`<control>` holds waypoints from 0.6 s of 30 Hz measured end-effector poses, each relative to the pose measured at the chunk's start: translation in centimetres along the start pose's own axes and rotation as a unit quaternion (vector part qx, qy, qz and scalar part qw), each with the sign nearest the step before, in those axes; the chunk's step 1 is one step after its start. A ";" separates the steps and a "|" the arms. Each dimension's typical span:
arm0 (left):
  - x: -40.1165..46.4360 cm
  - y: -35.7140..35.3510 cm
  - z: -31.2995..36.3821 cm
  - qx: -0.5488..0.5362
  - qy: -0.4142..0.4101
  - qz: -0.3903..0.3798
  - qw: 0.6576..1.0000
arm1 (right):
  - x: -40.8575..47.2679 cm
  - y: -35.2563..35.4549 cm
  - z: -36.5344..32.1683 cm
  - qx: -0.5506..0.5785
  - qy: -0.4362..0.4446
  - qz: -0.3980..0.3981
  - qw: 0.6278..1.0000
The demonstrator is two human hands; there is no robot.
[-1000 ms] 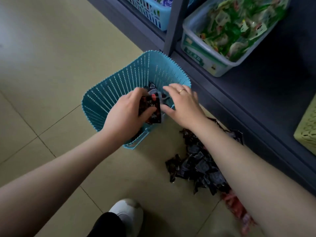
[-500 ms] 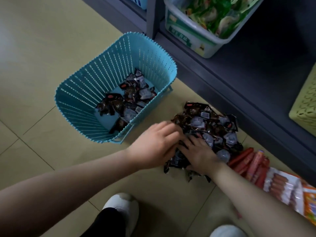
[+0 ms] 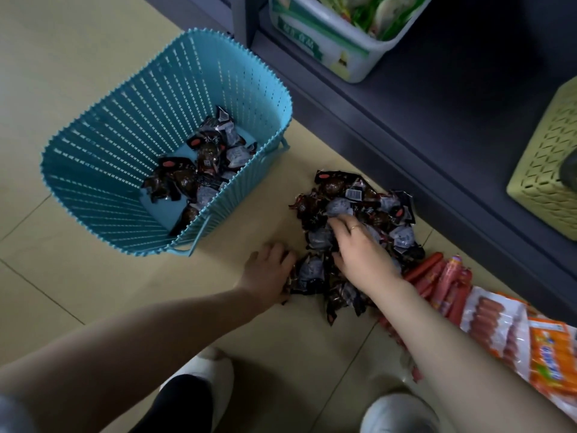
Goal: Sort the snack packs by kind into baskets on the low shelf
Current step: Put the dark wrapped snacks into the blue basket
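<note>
A: Where are the packs?
B: Dark snack packs [image 3: 352, 210] piled on the floor beside the shelf edge; more lie in the blue basket [image 3: 131, 126].
A: Grips?
B: Left hand [image 3: 268, 273] curled round packs at the pile's near edge. Right hand [image 3: 362, 248] fingers curled into the pile.

You're crouched in what looks like a small shop or stockroom: a dark metal shelf [image 3: 452, 126] (low, at floor level) holds a white bin [image 3: 352, 62] of green snack packs, and bulk sausage packs [image 3: 487, 320] lie on the beige tiled floor [image 3: 62, 51].
</note>
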State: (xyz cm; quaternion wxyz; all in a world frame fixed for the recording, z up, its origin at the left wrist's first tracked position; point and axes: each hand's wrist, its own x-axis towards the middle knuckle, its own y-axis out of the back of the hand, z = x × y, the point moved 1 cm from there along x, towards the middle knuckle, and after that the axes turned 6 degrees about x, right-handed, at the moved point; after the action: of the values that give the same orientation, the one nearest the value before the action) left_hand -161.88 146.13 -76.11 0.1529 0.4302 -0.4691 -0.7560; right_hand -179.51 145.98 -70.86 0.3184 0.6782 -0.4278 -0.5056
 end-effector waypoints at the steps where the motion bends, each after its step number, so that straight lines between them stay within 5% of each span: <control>1: -0.1 -0.1 0.0 -0.004 0.016 -0.016 1.000 | 0.0 0.2 0.2 -0.017 -0.005 -0.034 0.999; 5: -0.7 0.5 -0.9 -0.084 0.039 -0.039 0.995 | -1.2 0.1 -0.4 -0.153 0.047 -0.134 0.978; 9: -1.8 3.9 -1.8 -0.249 0.040 -0.009 0.968 | -0.9 -0.1 -0.7 -0.157 0.029 -0.151 0.976; 13: -4.9 10.9 -1.6 -0.352 -0.006 0.154 0.923 | 0.4 2.1 -1.2 0.087 -0.053 -0.066 0.993; 18: -7.5 18.2 -6.0 -0.292 0.055 0.358 0.885 | 1.5 9.1 -6.2 0.392 -0.026 0.175 0.903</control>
State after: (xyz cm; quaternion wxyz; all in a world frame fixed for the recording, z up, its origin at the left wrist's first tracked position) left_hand -155.91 138.08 -58.12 0.5574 0.2097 -0.3404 -0.7276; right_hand -175.79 140.70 -61.82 0.0994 0.6495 -0.7108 -0.2508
